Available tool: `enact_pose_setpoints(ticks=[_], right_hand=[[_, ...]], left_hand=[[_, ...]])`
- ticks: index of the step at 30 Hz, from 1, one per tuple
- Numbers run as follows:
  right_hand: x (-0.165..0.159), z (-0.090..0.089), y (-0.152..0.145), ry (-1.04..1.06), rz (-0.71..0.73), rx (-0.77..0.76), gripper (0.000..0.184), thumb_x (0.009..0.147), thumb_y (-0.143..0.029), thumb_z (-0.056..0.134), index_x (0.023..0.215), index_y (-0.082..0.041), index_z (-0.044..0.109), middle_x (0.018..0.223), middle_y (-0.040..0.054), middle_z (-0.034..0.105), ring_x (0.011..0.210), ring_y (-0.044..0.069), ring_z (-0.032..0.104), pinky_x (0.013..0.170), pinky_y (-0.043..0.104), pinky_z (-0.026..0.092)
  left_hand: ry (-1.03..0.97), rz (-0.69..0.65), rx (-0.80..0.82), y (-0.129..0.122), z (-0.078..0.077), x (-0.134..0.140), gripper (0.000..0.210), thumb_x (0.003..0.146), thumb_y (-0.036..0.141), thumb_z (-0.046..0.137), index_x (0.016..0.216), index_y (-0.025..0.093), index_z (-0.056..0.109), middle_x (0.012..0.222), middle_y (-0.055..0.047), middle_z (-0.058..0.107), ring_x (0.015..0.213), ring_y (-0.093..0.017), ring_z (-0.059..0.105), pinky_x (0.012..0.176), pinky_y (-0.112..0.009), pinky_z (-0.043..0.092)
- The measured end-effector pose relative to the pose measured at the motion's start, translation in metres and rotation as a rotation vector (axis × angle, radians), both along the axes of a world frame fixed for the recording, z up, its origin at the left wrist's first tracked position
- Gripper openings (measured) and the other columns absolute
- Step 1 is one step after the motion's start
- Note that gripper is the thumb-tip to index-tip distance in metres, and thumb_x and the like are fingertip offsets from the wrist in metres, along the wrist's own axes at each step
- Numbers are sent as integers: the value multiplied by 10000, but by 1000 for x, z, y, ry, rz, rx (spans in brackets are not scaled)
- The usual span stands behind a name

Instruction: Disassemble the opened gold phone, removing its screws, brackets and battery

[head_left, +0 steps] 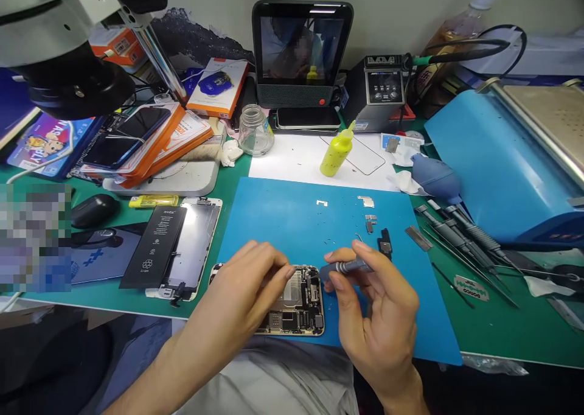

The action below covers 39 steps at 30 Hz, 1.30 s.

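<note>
Not many words here are clear enough to read. The black battery (155,244), at about 9 o'clock from the open phone (294,302), has small white print, and only "Li-ion" near its bottom end can be made out. A colourful box (43,144) at about 10 o'clock shows big letters that look like "BY" beside a cartoon face. The small white tag (471,288) at 3 o'clock has dark print too blurry to read.
</note>
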State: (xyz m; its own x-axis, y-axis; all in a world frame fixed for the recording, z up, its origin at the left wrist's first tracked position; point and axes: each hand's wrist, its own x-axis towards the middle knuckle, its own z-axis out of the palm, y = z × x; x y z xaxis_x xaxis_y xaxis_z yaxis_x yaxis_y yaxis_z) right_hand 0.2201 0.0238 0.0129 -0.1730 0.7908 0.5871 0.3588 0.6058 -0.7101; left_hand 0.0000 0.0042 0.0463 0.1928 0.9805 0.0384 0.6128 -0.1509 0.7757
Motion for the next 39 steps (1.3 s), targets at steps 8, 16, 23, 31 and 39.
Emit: enact_pose_setpoints(ticks=[8,16,23,31,39], right_hand=[[-1,3,1,-74,-6,29,695,1102,-18,673,1705,-317,501,1259,83,789,1005,193,844,651,282,741],[1,8,8,-251,1,259,763,964,-5,859,1611,-310,594,1113,55,838,844,208,805,661,332,703],[3,5,11,-198,150,229,743,1045,-13,587,1751,-214,471,1539,143,722,1450,249,719,1085,471,715],[3,2,7,-146,96,156,813,1054,10,600,1790,-303,457,1684,112,621,1459,269,707,1041,465,726],[1,0,5,-98,1,77,787,1043,-39,726,1729,-374,534,1365,73,787,1168,236,816,859,386,762]], left_hand=[[-21,-1,-4,0,-1,1,200,1210,256,554,1025,263,629,936,43,699,862,-168,641,737,-290,484],[-47,-26,25,2,-4,-1,126,1187,195,647,1076,254,660,1005,58,736,928,-150,652,809,-279,499],[-48,-51,45,2,-2,-1,177,1217,184,575,1092,242,687,1040,43,747,953,-153,645,864,-299,492],[-9,-31,54,4,0,2,229,1227,212,545,1018,241,633,954,32,707,890,-170,627,778,-315,464],[5,-45,74,5,-1,2,133,1130,175,750,1022,233,698,1009,32,794,937,-178,691,822,-303,515]])
